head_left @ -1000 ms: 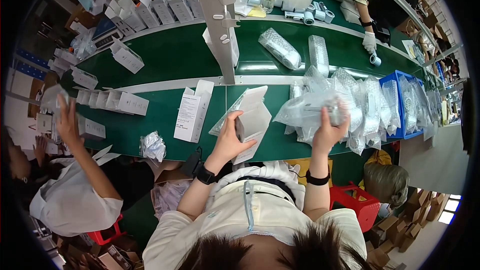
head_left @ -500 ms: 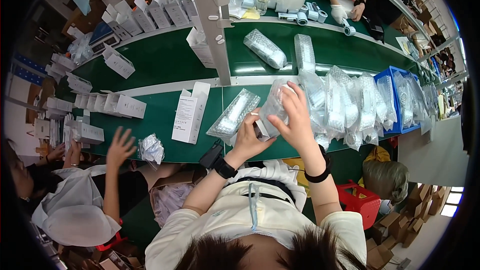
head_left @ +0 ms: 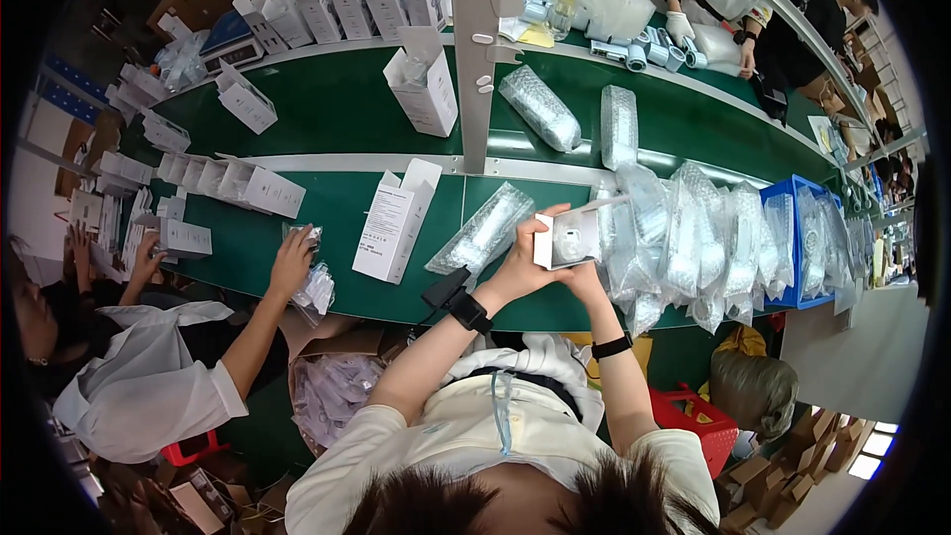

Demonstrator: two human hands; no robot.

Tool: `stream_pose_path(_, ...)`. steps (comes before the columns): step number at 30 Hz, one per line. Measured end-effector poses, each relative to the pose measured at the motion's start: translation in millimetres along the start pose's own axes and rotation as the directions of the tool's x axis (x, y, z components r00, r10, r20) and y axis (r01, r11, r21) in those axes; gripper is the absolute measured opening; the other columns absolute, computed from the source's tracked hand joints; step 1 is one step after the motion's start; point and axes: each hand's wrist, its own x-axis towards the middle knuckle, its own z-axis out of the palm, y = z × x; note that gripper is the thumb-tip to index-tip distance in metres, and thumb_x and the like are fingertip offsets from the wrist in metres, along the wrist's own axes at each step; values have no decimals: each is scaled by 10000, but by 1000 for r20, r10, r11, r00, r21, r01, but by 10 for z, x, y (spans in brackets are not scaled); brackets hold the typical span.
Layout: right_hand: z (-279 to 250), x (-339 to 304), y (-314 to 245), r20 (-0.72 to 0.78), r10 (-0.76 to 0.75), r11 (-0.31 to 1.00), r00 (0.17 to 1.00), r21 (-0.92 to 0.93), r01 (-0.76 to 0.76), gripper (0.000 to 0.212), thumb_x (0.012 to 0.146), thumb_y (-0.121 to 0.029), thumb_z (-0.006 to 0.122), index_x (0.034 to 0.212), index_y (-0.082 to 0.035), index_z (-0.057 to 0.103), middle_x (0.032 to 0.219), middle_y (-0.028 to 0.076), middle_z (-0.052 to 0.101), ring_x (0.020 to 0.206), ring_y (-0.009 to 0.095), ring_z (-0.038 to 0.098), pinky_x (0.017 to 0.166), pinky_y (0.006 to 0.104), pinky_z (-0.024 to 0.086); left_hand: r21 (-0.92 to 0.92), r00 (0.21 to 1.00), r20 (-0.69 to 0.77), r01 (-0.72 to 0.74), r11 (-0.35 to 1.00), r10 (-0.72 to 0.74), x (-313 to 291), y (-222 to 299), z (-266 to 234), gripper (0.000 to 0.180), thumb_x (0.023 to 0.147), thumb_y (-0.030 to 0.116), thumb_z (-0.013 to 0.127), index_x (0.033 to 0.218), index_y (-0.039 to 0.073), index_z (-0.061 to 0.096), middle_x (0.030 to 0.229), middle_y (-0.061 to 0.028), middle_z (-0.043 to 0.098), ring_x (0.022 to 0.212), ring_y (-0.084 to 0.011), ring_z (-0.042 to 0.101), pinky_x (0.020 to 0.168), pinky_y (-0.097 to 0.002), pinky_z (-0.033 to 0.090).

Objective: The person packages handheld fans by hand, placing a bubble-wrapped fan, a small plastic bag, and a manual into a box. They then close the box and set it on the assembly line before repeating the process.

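Observation:
A small white box (head_left: 576, 239) with a picture printed on its face is gripped between my two hands above the near edge of the bench. My left hand (head_left: 521, 267) wraps round its left side, thumb at the top. From below, my right hand (head_left: 584, 279) closes on the lower right corner, its fingers mostly hidden behind the box. Left of my hands lies a bubble-wrapped packet (head_left: 482, 229) on the green bench. Further left stands a white carton (head_left: 394, 223) with its flap up. Many bubble-wrapped packets (head_left: 684, 238) are heaped close by on the right.
A blue crate (head_left: 800, 287) of wrapped packets stands at the right end. A metal post (head_left: 476, 59) rises from the bench divider. White cartons (head_left: 272, 188) line the left. A co-worker's hand (head_left: 292, 260) touches a clear bag (head_left: 317, 289). Another person works across the bench.
The box has turned so its printed face shows, and my right hand has dropped from above it to its lower corner. The co-worker's hand on the left has reached the clear bag.

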Motion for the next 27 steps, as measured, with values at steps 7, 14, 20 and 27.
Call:
stream_pose_path(7,1,535,140,-346,-5,981,938,181,72,876,544,22,714,1279,-32,241,1197,139,403,1095,234,412,900,316,360,606,903,-294,430,669,-314,-158,-232,-633,834,580,269,764,1219,101,255,1241,-188,337,1105,-372,354,925,-440,295)
stream_pose_path(14,-144,712,904,-480,23,1000,877,6,-23,931,595,-32,723,1319,-8,138,1116,115,440,995,205,457,813,281,398,792,912,-329,408,454,-246,-221,-141,-916,729,600,235,739,1198,51,363,1204,-183,374,1102,-350,351,905,-422,314)
stream_pose_path(20,721,381,126,-512,414,907,752,162,-389,844,734,-194,646,1328,-10,75,893,72,496,732,172,512,661,300,467,681,683,-528,695,230,-505,-169,-243,-2264,660,641,152,704,1196,33,369,1189,-180,380,1119,-355,342,898,-427,334)
stream_pose_path(27,1364,591,494,-623,405,902,670,152,-405,1020,728,-321,649,1315,0,-120,1001,157,456,815,236,508,725,374,462,-156,508,-35,848,507,-861,-453,-432,-2389,720,623,67,698,1246,85,337,1180,-148,406,1113,-281,397,889,-367,371)
